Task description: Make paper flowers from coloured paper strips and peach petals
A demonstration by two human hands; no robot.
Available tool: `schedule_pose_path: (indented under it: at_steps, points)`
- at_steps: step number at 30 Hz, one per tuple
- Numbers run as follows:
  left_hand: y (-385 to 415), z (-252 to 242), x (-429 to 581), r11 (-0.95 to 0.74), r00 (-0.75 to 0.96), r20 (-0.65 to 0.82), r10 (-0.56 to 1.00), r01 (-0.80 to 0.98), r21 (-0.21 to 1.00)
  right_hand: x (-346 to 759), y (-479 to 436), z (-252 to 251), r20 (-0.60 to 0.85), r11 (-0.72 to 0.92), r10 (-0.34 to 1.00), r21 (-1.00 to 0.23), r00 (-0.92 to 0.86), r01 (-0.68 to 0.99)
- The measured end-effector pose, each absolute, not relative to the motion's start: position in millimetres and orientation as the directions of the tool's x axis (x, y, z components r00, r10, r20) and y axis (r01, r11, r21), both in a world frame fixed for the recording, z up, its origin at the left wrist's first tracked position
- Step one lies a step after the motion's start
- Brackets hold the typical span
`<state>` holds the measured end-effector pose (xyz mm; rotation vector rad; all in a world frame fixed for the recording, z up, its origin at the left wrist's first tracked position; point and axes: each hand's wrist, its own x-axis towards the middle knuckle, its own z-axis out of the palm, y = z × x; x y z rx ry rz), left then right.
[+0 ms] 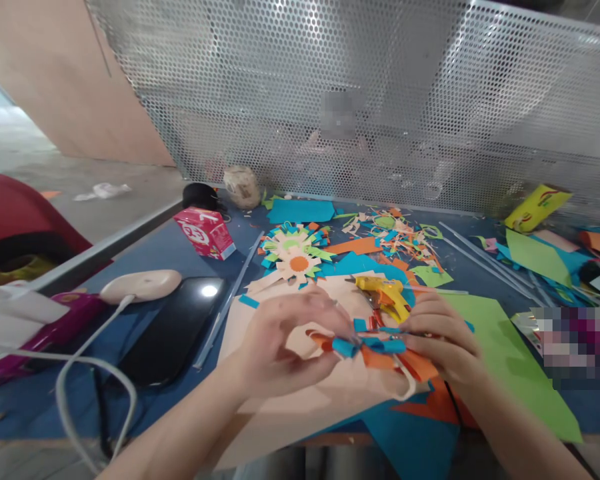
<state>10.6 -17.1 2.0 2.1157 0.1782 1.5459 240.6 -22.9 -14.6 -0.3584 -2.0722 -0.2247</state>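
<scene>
Between my hands is a paper flower (pixel 380 359) made of curled blue, orange and pale strips. My left hand (pixel 285 333) pinches its blue petals from the left, thumb and fingers closed on the paper. On the opposite edge, my right hand (pixel 443 337) has its fingers bent around the flower. A yellow hot glue gun (pixel 386 293) lies just behind it, partly hidden by the hands. Beneath are pale peach paper sheets (pixel 265 407). Farther back lies a layered paper flower (pixel 300 257) with an orange centre and green and blue petals.
A phone (pixel 173 333), a white charger (pixel 140 285) with a looping cable and a pink box (pixel 205 233) stand left. Paper scraps (pixel 395 233) spread behind. Green paper (pixel 510 360) lies right, near clear glue sticks (pixel 485 260). A perforated metal panel (pixel 300 87) borders the table's back.
</scene>
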Motion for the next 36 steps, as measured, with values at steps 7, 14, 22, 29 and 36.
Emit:
schedule_pose_path:
  at_steps: [7,14,22,29,36]
  points:
    - [-1.2,-11.0,9.6,-0.836,0.29,0.828,0.479,-0.137,0.532,229.9,-9.3,-15.8,0.875,0.936,0.216,-0.059,-0.432,0.348]
    - [2.7,-12.1,13.2,-0.398,0.312,0.384,0.869,-0.019,0.917,225.1,-5.0,-28.2,0.874,0.847,0.406,-0.25,-0.266,0.47]
    - [16.9,-16.9,17.9,-0.075,0.228,0.08,0.97,-0.03,0.997,221.6,3.8,-43.0,0.525,0.505,0.849,-0.778,-0.054,0.375]
    - [23.3,-25.0,22.2,-0.009,0.211,0.052,0.976,-0.203,0.979,221.5,12.0,-45.8,0.242,0.236,0.97,-0.959,0.024,0.158]
    - [30.5,-23.9,17.1,0.123,0.263,-0.043,0.964,-0.298,0.947,225.6,19.1,-49.1,0.149,0.153,0.987,-0.986,-0.063,0.071]
